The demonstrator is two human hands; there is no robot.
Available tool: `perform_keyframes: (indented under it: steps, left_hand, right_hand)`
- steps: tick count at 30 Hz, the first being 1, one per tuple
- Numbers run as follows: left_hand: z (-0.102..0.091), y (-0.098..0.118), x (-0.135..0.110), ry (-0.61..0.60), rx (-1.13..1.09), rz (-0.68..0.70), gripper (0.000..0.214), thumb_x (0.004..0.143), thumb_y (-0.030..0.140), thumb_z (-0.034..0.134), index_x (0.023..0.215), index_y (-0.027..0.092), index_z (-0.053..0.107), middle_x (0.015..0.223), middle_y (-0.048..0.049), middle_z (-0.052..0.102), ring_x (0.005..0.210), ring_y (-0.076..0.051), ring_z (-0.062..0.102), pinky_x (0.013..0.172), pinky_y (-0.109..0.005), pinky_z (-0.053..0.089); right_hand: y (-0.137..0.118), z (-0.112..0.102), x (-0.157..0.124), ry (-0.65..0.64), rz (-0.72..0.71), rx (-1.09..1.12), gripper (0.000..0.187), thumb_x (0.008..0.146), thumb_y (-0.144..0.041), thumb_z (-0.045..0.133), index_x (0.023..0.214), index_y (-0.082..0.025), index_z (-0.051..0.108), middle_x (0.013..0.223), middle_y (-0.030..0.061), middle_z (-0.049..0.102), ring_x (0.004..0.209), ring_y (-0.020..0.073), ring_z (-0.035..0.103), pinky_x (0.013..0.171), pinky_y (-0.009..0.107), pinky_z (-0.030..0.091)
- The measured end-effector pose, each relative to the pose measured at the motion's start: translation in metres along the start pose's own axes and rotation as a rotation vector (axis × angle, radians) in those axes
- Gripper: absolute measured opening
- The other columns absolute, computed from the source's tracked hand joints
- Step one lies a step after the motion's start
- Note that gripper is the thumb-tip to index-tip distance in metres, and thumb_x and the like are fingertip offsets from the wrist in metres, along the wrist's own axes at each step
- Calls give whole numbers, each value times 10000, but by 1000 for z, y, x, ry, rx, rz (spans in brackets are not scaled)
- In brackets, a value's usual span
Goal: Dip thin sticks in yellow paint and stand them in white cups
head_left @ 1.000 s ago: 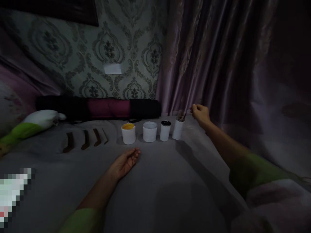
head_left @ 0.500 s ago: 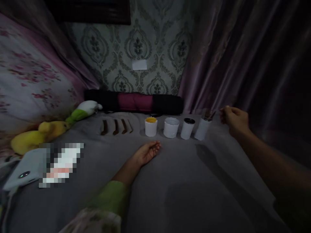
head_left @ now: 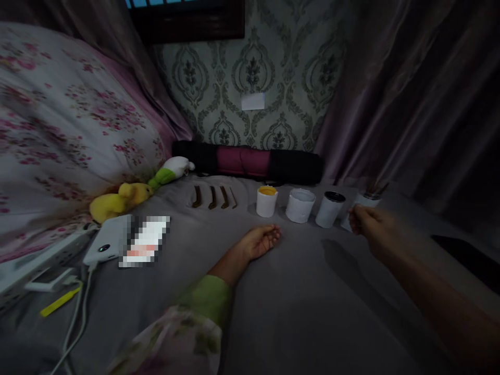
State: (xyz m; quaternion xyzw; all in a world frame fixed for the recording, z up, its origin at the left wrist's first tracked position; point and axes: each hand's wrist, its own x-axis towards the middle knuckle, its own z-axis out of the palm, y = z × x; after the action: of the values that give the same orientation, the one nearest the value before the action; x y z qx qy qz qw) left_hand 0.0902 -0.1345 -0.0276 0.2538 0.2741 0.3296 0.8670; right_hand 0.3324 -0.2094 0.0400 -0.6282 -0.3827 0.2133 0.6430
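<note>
My left hand [head_left: 262, 241] rests on the grey sheet, palm partly up, with loosely curled fingers and nothing in them. Beyond it stand a white tub with yellow inside [head_left: 267, 204], a wider white tub with a pale grey top [head_left: 300, 207] and a white cylinder with a dark top [head_left: 330, 211]. At the row's right end is a white holder [head_left: 367, 199] with thin sticks rising from it. My right hand [head_left: 371, 224], blurred and with closed fingers, is in front of this holder and hides part of it; contact or anything held cannot be made out.
Several thin brown curved pieces [head_left: 213, 198] lie left of the tubs. A black and maroon roll [head_left: 244, 160] lies along the wall. Plush toys [head_left: 117, 200], a white device [head_left: 109, 239], a power strip [head_left: 58, 260] and cables [head_left: 85, 307] are at left. A dark flat object [head_left: 464, 260] lies at right.
My right hand has moved left and down, from beside the stick holder to in front of it. The whole view has shifted left; my left hand remains on the sheet.
</note>
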Motion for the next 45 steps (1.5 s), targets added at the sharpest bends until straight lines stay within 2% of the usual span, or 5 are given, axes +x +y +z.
perform_keyframes:
  steps: [7,16,29,34,45]
  left_hand:
    - [-1,0,1,-7,-7,-2,162,815,70,429,747,65,576,658,-75,611,546,-70,553,540,-165,454]
    - [-3,1,1,-14,5,-4,134,807,80,460,765,61,586,664,-75,612,553,-69,554,527,-161,441]
    - [-7,4,0,2,-11,41,138,818,91,453,786,52,582,697,-84,617,570,-74,560,524,-156,457]
    - [-10,10,1,70,8,56,123,813,85,455,774,56,569,692,-79,609,551,-65,548,517,-149,456]
    - [-11,34,-1,328,295,111,131,787,60,471,691,92,555,585,-34,569,450,-52,488,427,-142,392]
  right_hand:
    - [25,30,-17,-193,38,-58,293,713,-454,530,689,-163,547,527,-20,487,410,77,415,368,206,303]
    - [46,60,-28,-285,19,-130,371,731,-520,464,707,-160,549,496,-22,463,408,99,409,381,221,301]
    - [90,63,-18,-246,-137,-286,412,757,-519,404,667,-160,586,519,2,523,449,118,454,463,237,343]
    - [89,63,-19,-244,-156,-291,396,755,-494,398,657,-167,598,539,18,552,482,137,480,461,240,342]
    - [83,59,-24,-283,-131,-257,371,762,-466,391,692,-167,598,573,17,569,510,136,495,491,239,354]
